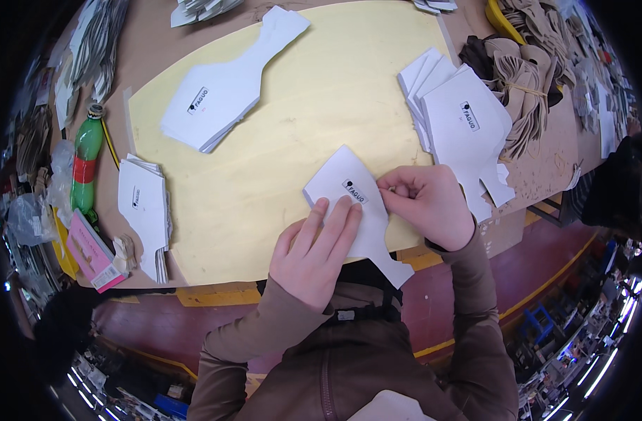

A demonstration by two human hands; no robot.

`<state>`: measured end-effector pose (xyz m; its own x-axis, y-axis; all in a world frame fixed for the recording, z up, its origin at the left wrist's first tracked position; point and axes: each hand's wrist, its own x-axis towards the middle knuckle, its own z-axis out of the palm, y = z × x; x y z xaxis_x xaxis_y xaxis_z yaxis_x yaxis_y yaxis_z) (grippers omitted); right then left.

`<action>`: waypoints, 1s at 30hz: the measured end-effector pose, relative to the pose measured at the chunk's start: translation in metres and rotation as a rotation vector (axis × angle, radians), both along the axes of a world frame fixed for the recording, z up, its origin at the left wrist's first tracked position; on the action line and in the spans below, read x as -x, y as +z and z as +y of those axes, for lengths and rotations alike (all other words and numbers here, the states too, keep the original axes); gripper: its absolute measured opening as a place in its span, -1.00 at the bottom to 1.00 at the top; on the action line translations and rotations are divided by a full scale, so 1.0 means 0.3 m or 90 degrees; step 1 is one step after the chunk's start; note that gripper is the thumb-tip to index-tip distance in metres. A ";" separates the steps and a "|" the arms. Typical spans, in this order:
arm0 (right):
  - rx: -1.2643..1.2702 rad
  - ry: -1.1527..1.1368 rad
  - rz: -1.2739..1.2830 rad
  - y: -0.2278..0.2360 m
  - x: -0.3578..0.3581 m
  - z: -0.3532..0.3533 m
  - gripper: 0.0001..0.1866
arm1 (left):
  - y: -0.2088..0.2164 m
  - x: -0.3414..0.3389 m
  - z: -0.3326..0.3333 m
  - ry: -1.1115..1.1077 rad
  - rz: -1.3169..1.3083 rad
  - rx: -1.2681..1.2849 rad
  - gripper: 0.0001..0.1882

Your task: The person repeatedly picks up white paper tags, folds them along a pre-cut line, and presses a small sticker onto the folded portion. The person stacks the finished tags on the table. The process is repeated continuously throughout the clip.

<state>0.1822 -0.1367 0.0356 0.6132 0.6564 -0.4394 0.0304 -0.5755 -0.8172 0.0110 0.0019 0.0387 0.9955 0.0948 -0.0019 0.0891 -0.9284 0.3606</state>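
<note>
In front of me lies a white cut-out piece [366, 228], flat and curved, with a small printed dark label and a narrow tail hanging past the table's near edge. My left hand [317, 245] rests on it with its fingers stretched out, pressing it down. Thumb and forefinger of my right hand [429, 203] pinch at the piece's right edge. Just beyond that hand is a fanned stack of similar white pieces [468, 151]. Another stack of white pieces [219, 105] lies at the far left, and a narrower white stack [144, 210] is near the left edge.
A pale yellow sheet [321, 91] covers the brown table. On the left are a green bottle [86, 158], a pink booklet [93, 252] and clear plastic [33, 217]. Banded beige pieces [524, 88] lie at the far right. More white bundles [205, 8] stand at the back.
</note>
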 end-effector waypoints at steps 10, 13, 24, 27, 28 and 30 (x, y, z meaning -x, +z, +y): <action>-0.055 -0.096 0.086 -0.005 0.013 -0.012 -0.80 | -0.004 0.010 -0.015 0.010 -0.002 -0.041 -0.44; -0.054 -0.095 0.037 -0.003 0.042 -0.019 -0.81 | -0.003 0.012 -0.019 0.012 -0.001 -0.051 -0.45; -0.080 -0.077 0.153 0.003 0.007 -0.033 -0.81 | -0.012 0.011 -0.021 0.016 -0.006 -0.049 -0.46; -0.067 -0.037 0.127 0.007 -0.003 -0.030 -0.81 | -0.012 0.009 -0.022 0.017 -0.007 -0.051 -0.47; -0.040 -0.017 0.123 0.008 -0.011 -0.030 -0.82 | -0.011 0.009 -0.022 0.018 -0.008 -0.050 -0.47; -0.033 -0.028 0.127 0.006 -0.015 -0.029 -0.81 | -0.010 0.007 -0.022 0.018 -0.009 -0.050 -0.47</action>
<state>0.1866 -0.1454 0.0375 0.5453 0.6564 -0.5214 -0.1593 -0.5295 -0.8332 0.0088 -0.0047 0.0356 0.9922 0.1228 0.0214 0.1115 -0.9509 0.2887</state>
